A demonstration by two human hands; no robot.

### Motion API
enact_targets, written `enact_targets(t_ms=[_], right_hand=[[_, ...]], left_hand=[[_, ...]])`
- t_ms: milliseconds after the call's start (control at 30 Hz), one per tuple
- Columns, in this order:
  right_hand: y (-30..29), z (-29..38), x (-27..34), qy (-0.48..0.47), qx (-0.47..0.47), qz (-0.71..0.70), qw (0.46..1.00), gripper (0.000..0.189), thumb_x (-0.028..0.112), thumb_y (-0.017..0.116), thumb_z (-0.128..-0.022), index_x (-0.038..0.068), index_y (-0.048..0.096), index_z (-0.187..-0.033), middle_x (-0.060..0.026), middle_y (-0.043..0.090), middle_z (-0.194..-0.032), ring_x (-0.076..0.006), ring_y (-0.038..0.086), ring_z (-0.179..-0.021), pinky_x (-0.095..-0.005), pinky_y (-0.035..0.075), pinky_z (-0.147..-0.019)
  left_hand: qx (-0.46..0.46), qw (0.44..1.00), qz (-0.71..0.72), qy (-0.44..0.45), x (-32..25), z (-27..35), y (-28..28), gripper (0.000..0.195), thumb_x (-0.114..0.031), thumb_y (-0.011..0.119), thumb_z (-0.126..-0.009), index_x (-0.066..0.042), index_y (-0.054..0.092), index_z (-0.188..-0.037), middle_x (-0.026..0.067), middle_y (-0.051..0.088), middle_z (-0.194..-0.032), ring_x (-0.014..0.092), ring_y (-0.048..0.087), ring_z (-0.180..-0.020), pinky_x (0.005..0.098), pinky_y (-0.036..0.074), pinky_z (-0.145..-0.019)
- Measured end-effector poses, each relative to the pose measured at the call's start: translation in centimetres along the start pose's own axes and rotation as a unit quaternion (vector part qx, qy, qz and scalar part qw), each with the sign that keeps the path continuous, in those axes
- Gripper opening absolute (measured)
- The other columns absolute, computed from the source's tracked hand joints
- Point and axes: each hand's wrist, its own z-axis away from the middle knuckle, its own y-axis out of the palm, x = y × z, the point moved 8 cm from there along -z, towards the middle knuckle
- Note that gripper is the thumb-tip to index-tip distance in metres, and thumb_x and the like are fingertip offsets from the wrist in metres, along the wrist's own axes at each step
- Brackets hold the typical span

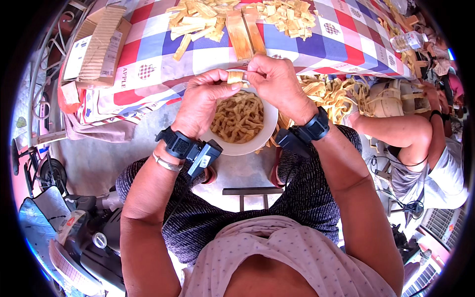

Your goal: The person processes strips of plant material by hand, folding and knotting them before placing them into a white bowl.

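Observation:
Between my two hands is a small folded strip of pale yellow, dried-looking material (235, 77). My left hand (207, 92) pinches it between thumb and fingers. The fingertips of my right hand (276, 80) are closed at its right edge. Below my hands, a white bowl (272, 124) holds many short, twisted, yellow-brown pieces (237, 118). Just beyond my hands, two wide flat strips (238, 39) lie over the edge of the checked tablecloth (152, 48). Piles of short cut pieces, one at the left (195, 18) and one at the right (291, 18), lie on the cloth.
A cardboard box (102, 48) stands at the table's left end. A plastic bottle (408, 41) lies at the far right. Long loose strips (326, 94) hang below the table's edge, near another person's bent leg (397, 130). A scooter (100, 237) is at the lower left.

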Motion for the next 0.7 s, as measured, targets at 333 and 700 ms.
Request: enact_targets(t_ms=[333, 700], right_hand=[[0.7, 0.7, 2.5, -0.141, 0.106, 0.09, 0.98, 0.026, 0.02, 0.058, -0.088, 0.0, 0.059, -0.072, -0.0151, 0.053, -0.057, -0.0285, 0.052, -0.049, -0.0374, 0.041, -0.048], [-3.8, 1.4, 2.0, 0.045, 0.077, -0.285, 0.954, 0.034, 0.022, 0.054, -0.095, 0.003, 0.059, -0.068, 0.0041, 0.048, -0.056, -0.0009, 0.038, -0.049, -0.0181, 0.031, -0.044]], left_hand=[[0.054, 0.998, -0.025, -0.003, -0.7, -0.4, 0.1, 0.012, -0.003, 0.06, -0.083, 0.003, 0.061, -0.093, 0.0077, 0.063, -0.094, 0.015, 0.058, -0.082, 0.0271, 0.048, -0.075], [0.063, 0.997, -0.024, -0.047, -3.2, 1.4, 1.4, 0.014, -0.011, 0.054, -0.087, 0.001, 0.055, -0.081, 0.0026, 0.056, -0.065, 0.001, 0.026, -0.046, 0.0188, 0.019, -0.043]])
